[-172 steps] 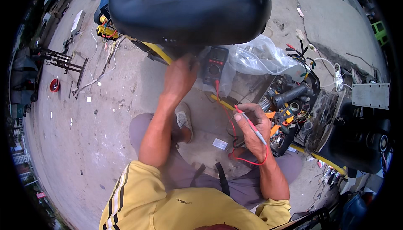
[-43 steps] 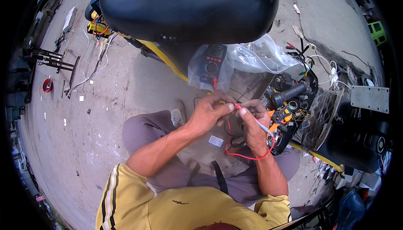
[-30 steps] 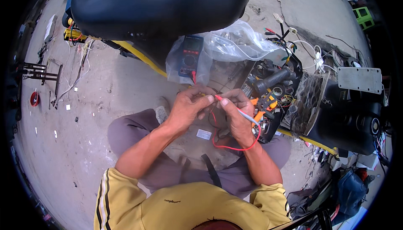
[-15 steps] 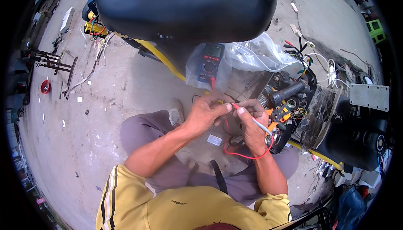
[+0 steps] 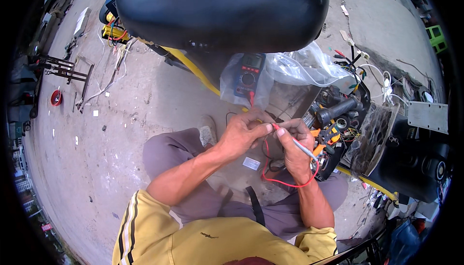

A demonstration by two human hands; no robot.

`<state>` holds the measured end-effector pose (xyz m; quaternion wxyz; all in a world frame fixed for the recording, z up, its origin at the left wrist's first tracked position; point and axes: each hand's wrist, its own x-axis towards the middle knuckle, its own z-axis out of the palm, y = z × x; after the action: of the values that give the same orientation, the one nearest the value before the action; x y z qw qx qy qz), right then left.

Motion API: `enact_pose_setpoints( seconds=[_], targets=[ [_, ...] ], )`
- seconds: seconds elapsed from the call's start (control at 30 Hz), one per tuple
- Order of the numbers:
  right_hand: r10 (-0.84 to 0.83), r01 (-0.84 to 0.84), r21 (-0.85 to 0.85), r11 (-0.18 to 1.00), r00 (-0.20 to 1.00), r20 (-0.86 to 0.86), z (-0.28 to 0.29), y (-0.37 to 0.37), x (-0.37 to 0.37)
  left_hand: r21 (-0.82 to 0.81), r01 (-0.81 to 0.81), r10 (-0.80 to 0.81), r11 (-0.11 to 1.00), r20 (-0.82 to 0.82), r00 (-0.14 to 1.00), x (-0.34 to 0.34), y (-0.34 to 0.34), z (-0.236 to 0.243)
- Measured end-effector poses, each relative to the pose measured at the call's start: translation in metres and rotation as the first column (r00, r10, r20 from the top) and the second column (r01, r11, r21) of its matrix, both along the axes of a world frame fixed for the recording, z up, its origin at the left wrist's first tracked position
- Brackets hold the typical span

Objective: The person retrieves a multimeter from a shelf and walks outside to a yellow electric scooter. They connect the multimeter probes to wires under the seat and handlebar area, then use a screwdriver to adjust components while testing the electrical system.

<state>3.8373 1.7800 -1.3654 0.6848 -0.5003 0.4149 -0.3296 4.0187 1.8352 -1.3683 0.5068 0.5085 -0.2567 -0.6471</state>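
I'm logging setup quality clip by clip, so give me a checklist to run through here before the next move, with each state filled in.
1. Probe gripped: ok, between the right hand's thumb and fingers.
2. Left hand holding something: cannot tell; its fingertips meet near the probe's red end, but the spot is too small.
3. Red lead plugged in: ok, a red plug shows at the multimeter's lower end.
4. Multimeter face up: ok, with clear plastic around it.
5. Display reading: cannot tell, too small.
6. Red lead free of the right wrist: not ok, its loop runs across it.
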Motion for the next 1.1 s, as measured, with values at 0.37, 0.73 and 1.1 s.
enact_pose_setpoints(
  seconds=[0.37, 0.73, 1.1],
  targets=[
    [-0.006, 0.004, -0.053, 0.999, 0.999, -0.050, 0.010, 0.001, 0.005, 0.017, -0.009, 0.009, 1.000, 0.009, 1.000, 0.003, -0.002, 0.008],
    [-0.024, 0.011, -0.107, 0.994, 0.993, -0.119, 0.011, 0.002, 0.005, 0.093, 0.034, -0.043, 0.995, 0.097, 0.994, 0.005, -0.006, 0.014],
    [0.022, -0.021, -0.028, 0.999, 1.000, 0.011, 0.013, 0.005, -0.001, -0.340, 0.032, 0.320, 0.940, 0.911, 0.261, 0.066, -0.051, -0.027]
  ],
)
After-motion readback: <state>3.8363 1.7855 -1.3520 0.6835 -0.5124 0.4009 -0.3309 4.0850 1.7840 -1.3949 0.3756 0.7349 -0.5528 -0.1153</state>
